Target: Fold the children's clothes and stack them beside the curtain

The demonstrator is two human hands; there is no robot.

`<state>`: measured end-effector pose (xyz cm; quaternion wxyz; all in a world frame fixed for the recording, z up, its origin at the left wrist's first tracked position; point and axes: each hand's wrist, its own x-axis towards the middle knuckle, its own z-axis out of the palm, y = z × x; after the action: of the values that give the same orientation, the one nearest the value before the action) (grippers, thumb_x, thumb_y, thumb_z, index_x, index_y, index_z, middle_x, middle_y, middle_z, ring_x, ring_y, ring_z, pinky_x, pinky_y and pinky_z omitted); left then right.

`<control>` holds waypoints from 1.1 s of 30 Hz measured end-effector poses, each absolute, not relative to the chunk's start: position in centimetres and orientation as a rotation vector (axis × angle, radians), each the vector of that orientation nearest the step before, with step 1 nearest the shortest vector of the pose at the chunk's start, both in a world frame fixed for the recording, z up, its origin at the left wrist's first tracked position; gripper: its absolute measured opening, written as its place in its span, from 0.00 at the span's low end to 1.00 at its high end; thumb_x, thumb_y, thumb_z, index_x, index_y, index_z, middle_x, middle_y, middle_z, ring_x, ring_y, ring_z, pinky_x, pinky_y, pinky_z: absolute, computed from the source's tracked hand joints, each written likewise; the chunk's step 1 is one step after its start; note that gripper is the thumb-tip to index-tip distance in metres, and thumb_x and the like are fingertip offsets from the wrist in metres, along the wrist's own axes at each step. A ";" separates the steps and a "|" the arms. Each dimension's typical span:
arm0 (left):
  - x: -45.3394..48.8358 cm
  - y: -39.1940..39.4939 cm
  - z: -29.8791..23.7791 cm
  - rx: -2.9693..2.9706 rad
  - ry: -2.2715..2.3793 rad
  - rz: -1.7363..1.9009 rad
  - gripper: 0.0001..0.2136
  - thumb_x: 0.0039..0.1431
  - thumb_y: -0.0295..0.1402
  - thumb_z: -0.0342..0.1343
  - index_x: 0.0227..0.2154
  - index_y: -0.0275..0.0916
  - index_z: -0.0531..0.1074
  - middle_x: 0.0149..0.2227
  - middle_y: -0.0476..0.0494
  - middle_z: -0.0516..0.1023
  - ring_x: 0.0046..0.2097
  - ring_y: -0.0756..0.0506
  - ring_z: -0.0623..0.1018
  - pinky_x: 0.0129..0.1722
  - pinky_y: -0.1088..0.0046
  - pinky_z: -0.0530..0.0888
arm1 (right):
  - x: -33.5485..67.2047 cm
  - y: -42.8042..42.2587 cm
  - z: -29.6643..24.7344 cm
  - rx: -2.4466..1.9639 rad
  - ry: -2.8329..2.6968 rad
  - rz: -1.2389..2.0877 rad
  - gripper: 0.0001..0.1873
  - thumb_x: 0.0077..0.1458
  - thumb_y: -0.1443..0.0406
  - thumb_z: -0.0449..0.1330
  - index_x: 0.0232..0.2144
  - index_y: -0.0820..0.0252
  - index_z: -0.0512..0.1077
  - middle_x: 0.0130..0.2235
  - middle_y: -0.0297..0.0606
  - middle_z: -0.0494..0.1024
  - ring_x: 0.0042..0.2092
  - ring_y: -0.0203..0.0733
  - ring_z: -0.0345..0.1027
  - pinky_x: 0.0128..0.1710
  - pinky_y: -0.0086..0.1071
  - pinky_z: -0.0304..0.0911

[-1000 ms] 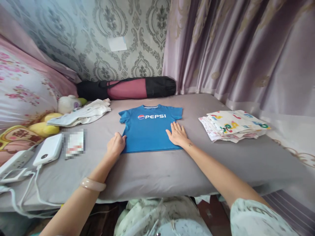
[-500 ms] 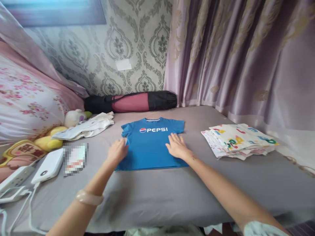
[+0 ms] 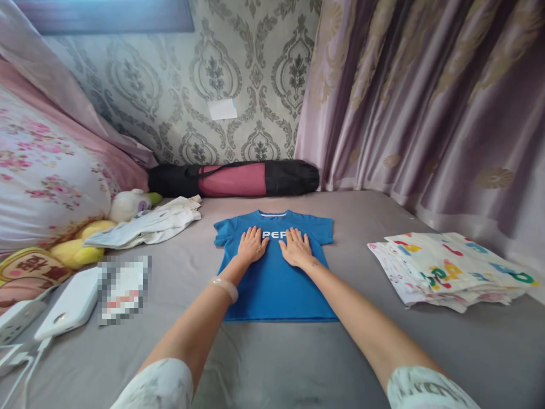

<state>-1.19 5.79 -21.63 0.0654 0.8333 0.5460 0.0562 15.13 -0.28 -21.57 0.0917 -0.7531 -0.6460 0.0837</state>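
Note:
A blue T-shirt [image 3: 276, 289] lies spread flat on the grey bed sheet, its collar toward the wall and its hem toward me. White lettering runs across its chest, partly covered by my hands. My left hand [image 3: 252, 245] rests flat on the left side of the chest, fingers stretched out. On the right side of the chest lies my right hand [image 3: 295, 247], also flat with its fingers apart. Neither hand grips the cloth. A pale bangle [image 3: 225, 288] circles my left wrist.
Folded printed cloths [image 3: 451, 267] are stacked at the right. White garments [image 3: 149, 224], a yellow plush toy [image 3: 76, 250], a white power bank [image 3: 70, 301] and a power strip [image 3: 19, 321] lie at the left. A black and pink bag [image 3: 232, 179] lies along the wall.
My left hand has moved from the shirt's left edge up onto its chest. The right hand has shifted inward and up, also onto the chest. The view has shifted slightly.

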 end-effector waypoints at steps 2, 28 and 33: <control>-0.7 7.3 -21.6 2.497 1.654 0.155 0.31 0.66 0.48 0.32 0.64 0.30 0.51 0.67 0.34 0.49 0.68 0.38 0.49 0.65 0.57 0.48 | 15.6 1.4 -21.8 -2.273 -1.906 0.250 0.36 0.64 0.53 0.35 0.66 0.70 0.47 0.69 0.45 0.42 0.69 0.48 0.32 0.65 0.49 0.28; 2.1 14.0 -21.5 2.628 1.702 0.198 0.30 0.66 0.43 0.34 0.64 0.28 0.51 0.67 0.32 0.49 0.68 0.36 0.48 0.65 0.53 0.46 | 16.7 9.5 -20.8 -2.336 -1.880 0.132 0.36 0.63 0.56 0.40 0.66 0.75 0.46 0.68 0.51 0.42 0.68 0.51 0.31 0.64 0.51 0.27; 3.1 13.2 -22.3 2.641 1.531 0.215 0.26 0.67 0.39 0.33 0.64 0.37 0.54 0.67 0.40 0.52 0.67 0.39 0.51 0.65 0.55 0.49 | 15.6 8.8 -21.4 -2.068 -2.115 0.143 0.31 0.64 0.60 0.37 0.66 0.66 0.51 0.68 0.41 0.47 0.68 0.45 0.36 0.65 0.44 0.31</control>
<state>3.15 13.15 -22.33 0.0407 0.8622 0.5000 0.0700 15.57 8.81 -21.39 0.0899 -0.6953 -0.7114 0.0480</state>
